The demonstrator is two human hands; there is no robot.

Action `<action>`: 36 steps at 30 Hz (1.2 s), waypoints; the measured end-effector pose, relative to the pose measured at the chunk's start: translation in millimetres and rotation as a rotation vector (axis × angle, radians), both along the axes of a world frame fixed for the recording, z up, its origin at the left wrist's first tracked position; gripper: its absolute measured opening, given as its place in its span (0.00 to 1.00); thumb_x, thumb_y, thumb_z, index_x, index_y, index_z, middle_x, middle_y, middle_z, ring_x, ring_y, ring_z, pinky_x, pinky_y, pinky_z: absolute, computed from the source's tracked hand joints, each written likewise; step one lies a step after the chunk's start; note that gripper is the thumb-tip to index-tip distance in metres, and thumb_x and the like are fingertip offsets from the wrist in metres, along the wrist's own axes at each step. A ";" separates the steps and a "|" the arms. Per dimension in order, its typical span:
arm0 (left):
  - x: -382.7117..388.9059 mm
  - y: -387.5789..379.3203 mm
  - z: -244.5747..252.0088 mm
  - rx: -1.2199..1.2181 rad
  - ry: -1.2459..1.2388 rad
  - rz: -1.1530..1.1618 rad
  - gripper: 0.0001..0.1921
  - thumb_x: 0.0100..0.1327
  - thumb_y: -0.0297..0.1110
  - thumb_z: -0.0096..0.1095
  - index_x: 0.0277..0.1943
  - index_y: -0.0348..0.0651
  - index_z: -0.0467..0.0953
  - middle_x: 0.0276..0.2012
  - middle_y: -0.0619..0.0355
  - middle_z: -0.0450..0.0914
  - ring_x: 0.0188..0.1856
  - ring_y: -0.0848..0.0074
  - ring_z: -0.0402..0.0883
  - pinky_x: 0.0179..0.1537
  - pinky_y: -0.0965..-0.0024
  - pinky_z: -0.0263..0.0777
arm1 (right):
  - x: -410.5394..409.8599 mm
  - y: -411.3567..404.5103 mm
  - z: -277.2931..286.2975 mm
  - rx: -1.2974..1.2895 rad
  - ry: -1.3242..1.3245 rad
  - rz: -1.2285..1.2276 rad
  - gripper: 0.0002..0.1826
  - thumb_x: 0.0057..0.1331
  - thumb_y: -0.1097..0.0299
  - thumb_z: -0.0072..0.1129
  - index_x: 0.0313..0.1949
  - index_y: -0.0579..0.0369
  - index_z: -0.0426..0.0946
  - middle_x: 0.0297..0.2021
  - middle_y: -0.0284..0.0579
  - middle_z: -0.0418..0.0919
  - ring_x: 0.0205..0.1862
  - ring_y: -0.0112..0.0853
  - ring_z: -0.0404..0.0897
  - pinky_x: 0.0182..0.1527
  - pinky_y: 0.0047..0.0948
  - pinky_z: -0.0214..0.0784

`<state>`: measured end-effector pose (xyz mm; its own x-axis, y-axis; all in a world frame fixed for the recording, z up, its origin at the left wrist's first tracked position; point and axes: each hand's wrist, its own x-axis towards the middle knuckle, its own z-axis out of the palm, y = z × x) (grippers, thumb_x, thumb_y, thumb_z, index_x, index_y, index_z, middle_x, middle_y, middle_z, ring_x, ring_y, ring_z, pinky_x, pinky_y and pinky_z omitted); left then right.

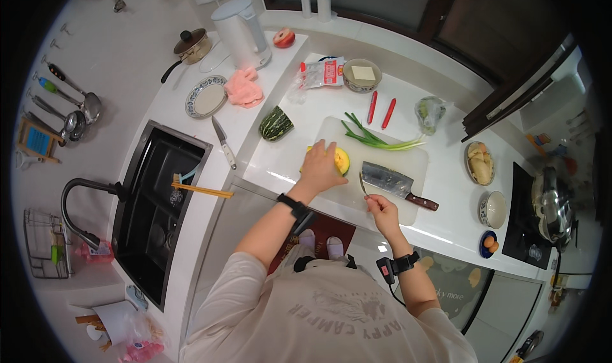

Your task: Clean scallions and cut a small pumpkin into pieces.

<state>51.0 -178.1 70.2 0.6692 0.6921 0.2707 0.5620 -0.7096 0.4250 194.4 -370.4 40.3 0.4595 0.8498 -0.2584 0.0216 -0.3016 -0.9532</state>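
Note:
My left hand [320,167] is laid over a cut pumpkin half [342,160], gripping it at the left end of a white cutting board [334,128]. Yellow flesh shows beside the fingers; much of the piece is hidden under the hand. Between the fingers of my right hand [384,213] is the end of a small metal spoon [363,183], its bowl pointing away from me. A cleaver [387,177] with a brown handle lies on the board, just beyond the right hand. Green onions [377,140] lie across the board's far side.
Another pumpkin half [276,125] sits left of the board. Two red-wrapped sausages [372,107] and a bowl with a pale block [362,75] stand behind. A knife [224,143] lies near the sink [158,210]. Eggs [489,242] and a cooktop [519,219] are right.

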 end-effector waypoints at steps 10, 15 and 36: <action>55.1 10.6 12.0 -0.057 0.384 -0.088 0.34 0.37 0.49 0.75 0.49 0.41 0.74 0.44 0.47 0.73 0.47 0.55 0.73 0.49 0.55 0.68 | 14.2 -46.2 4.3 0.128 0.019 -0.219 0.12 0.68 0.67 0.56 0.44 0.62 0.79 0.28 0.33 0.78 0.30 0.18 0.74 0.34 0.18 0.65; 16.5 17.8 41.4 -1.282 -0.609 0.275 0.30 0.55 0.56 0.66 0.52 0.41 0.72 0.49 0.44 0.76 0.48 0.60 0.79 0.45 0.57 0.74 | 16.6 -21.0 33.4 0.180 0.051 -0.109 0.12 0.69 0.67 0.54 0.44 0.62 0.78 0.36 0.36 0.80 0.31 0.19 0.74 0.36 0.19 0.67; -419.5 -277.7 40.2 -1.031 -1.851 0.379 0.36 0.67 0.62 0.40 0.66 0.40 0.58 0.60 0.46 0.68 0.58 0.58 0.73 0.55 0.59 0.72 | -350.3 35.6 108.0 0.325 0.160 1.284 0.15 0.70 0.69 0.50 0.55 0.54 0.71 0.21 0.27 0.66 0.25 0.16 0.67 0.29 0.16 0.60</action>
